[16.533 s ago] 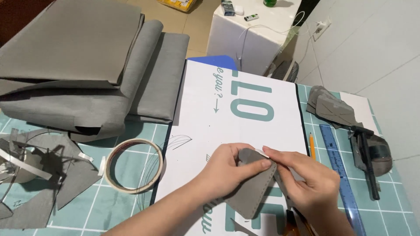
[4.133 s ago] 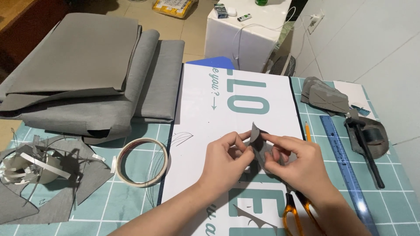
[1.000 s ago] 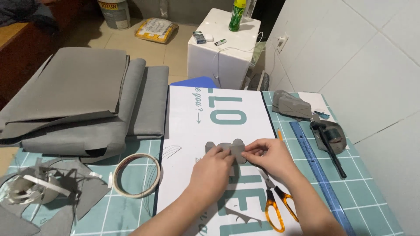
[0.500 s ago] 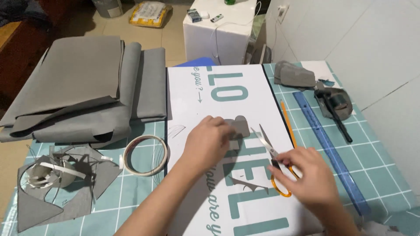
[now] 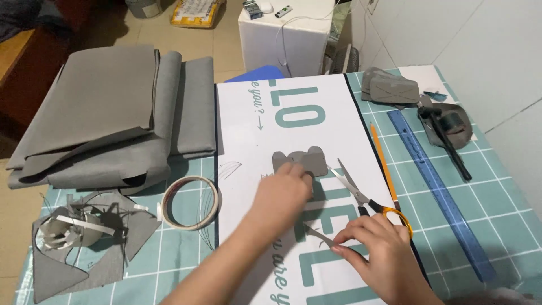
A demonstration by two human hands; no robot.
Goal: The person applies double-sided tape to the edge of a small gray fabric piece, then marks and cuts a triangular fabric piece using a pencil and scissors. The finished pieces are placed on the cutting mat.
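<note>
Two hands work here: the left hand (image 5: 285, 189) and the right hand (image 5: 379, 248). One pair of scissors (image 5: 367, 197) lies on one white printed board (image 5: 265, 130). One small grey cut-out (image 5: 300, 161) lies mid-board. To the right lie one pencil (image 5: 383, 161) and one blue ruler (image 5: 437, 189). One roll of tape (image 5: 190, 202) sits left of the board. One stack of folded grey fabric (image 5: 113, 113) fills the far left, one pile of grey scraps (image 5: 84, 237) the near left. One white box (image 5: 291, 34) stands far off.
</note>
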